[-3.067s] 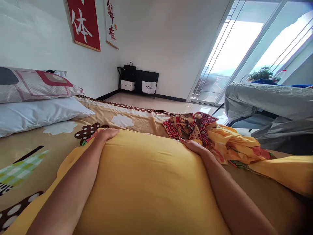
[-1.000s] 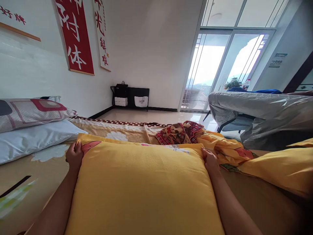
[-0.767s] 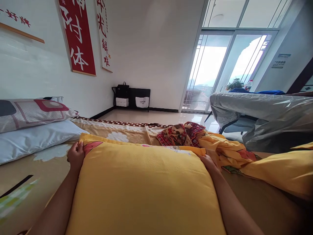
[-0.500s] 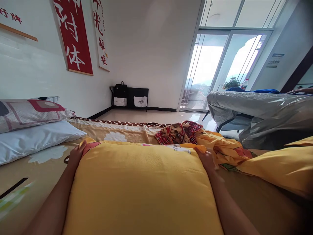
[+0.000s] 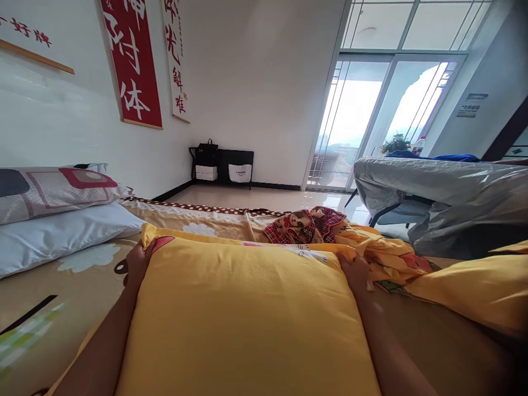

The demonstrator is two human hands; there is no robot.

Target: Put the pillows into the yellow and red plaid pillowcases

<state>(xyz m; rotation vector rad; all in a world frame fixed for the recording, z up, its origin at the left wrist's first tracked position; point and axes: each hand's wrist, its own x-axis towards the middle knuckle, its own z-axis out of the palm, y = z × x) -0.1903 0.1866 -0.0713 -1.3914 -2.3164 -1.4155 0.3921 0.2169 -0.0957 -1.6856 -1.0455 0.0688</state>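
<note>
A plump yellow pillow [image 5: 247, 319] fills the lower middle of the head view, its far edge showing a bit of printed pattern. My left hand [image 5: 139, 261] is closed around its far left corner, where a yellow fabric tip sticks up past the fingers. At the far right corner, my right hand [image 5: 353, 269] grips the pillow's edge in the same way. Both forearms lie along the pillow's sides. The fingertips of both hands are partly hidden. Beneath is a tan patterned blanket [image 5: 94, 286] spread over the bed.
To the left, a patterned pillow [image 5: 61, 192] rests on a white pillow [image 5: 70, 234]. Rumpled yellow cloth [image 5: 379, 247] and red plaid fabric [image 5: 305, 224] lie beyond my right hand. A plastic-covered table [image 5: 445, 179] stands at the right, with glass doors [image 5: 350, 110] behind.
The view has shifted slightly left, so the room appears a little further right. Both hands keep their hold on the pillow corners, and the left corner's tip now stands up more.
</note>
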